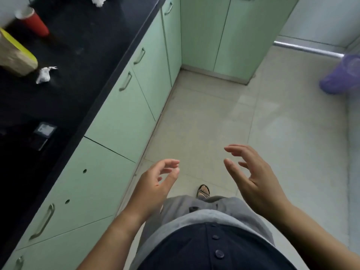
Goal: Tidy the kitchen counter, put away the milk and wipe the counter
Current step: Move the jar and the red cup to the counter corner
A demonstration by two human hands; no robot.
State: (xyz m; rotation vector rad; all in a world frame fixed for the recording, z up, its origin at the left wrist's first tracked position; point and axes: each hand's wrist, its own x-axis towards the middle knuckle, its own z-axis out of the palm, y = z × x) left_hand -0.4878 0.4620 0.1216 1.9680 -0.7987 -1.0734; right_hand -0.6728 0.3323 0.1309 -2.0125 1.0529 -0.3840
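Left hand [155, 184] and right hand [251, 172] loosely spread over floor [214, 114], holding nothing, black counter [81, 45] at left with crumpled paper [44, 75], red cup [32, 21].

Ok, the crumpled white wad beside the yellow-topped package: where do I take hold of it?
Pinch the wad by its bulky body from above, coming in from the cabinets side. It lies low, the package stands close on the opposite side, and its twisted tail looks flimsy.
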